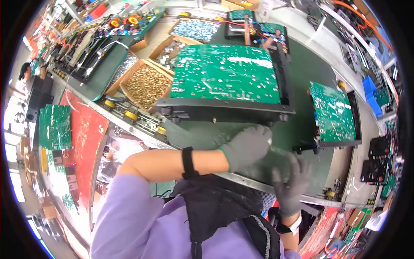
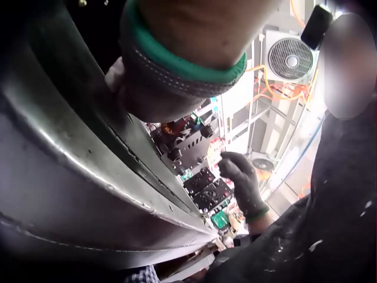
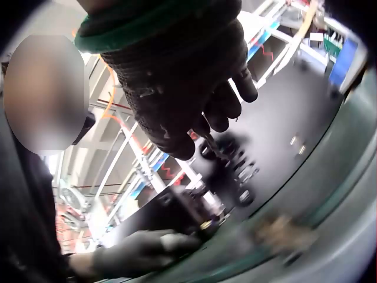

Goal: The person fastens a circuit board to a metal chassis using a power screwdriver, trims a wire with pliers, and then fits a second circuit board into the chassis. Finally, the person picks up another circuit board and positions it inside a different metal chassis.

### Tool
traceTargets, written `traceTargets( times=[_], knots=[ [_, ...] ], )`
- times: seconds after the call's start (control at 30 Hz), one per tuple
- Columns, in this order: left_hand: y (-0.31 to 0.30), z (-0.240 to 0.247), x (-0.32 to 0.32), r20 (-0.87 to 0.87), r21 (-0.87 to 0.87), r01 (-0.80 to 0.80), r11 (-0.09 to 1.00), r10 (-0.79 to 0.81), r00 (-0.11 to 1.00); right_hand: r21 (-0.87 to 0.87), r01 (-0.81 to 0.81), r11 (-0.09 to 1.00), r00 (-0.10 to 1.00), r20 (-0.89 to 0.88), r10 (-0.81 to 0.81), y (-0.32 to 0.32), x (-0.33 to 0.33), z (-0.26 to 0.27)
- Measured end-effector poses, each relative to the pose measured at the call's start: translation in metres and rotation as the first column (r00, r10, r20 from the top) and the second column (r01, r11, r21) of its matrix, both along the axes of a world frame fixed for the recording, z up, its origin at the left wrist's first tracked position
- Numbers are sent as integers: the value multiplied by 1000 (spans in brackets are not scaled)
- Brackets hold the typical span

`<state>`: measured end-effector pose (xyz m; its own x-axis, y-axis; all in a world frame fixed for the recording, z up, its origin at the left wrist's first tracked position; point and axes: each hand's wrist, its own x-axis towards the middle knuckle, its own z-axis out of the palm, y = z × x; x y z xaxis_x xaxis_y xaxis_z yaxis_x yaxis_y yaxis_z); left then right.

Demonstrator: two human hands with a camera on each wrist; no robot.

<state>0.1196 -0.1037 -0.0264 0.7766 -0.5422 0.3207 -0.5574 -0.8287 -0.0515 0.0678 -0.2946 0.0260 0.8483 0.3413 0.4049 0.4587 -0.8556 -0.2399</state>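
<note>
In the head view, a black chassis (image 1: 224, 113) carries a large green circuit board (image 1: 224, 75), solder side up. The gloved left hand (image 1: 248, 147) lies low over the green work surface, just in front of the chassis's right corner, its fingers extended together. Blurred by motion, the gloved right hand (image 1: 293, 183) is raised at the table's front edge, fingers apart from the thumb. In the right wrist view the right hand (image 3: 182, 82) has bent fingers; a thin dark piece shows by its fingertips, and whether they hold it is unclear. The left hand's underside is hidden.
A cardboard box of brass-coloured screws (image 1: 146, 84) and a tray of silvery parts (image 1: 195, 30) stand left and behind. Another chassis with a green board (image 1: 334, 113) is at the right. A metal rail (image 1: 250, 181) edges the table's front.
</note>
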Motion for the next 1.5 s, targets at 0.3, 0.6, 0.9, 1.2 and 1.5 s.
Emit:
traceTargets(
  times=[0.3, 0.6, 0.9, 1.2, 1.5],
  knots=[
    [-32, -9, 2, -4, 44, -107, 993, 108, 994, -72, -51, 996, 989, -141, 41, 8, 12, -34],
    [-34, -8, -3, -82, -117, -62, 991, 53, 995, -26, -48, 999, 989, -141, 44, -24, 9, -35],
    [-85, 7, 5, -14, -180, 105, 978, -109, 994, -50, -61, 997, 998, -24, 59, -96, 9, -31],
    [-91, 36, 49, -257, -513, 491, 704, -672, 695, -18, 153, 988, 985, -76, -154, -143, 8, -23],
    [37, 87, -1, -656, -644, 118, 756, -625, 423, -127, 292, 948, 953, -44, -299, -103, 46, -23]
  ],
)
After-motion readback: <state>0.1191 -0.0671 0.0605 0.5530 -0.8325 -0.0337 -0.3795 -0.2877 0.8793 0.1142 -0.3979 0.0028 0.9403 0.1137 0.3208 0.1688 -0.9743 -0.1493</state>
